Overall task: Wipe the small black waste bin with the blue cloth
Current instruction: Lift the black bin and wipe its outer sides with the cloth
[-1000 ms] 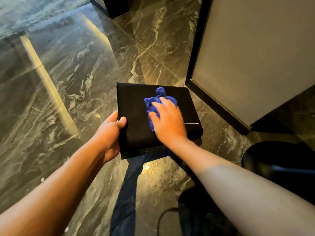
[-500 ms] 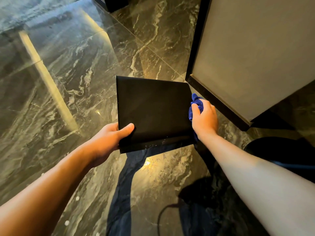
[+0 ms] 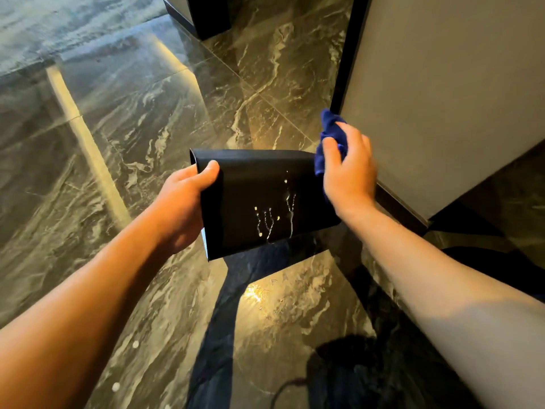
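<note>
Black waste bin (image 3: 259,199) gripped by left hand (image 3: 182,208); right hand (image 3: 349,169) clutches half-hidden blue cloth (image 3: 328,134).

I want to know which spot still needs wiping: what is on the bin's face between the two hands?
In the head view, pale drip streaks mark the black bin between the left hand and the right hand holding the blue cloth.
</note>
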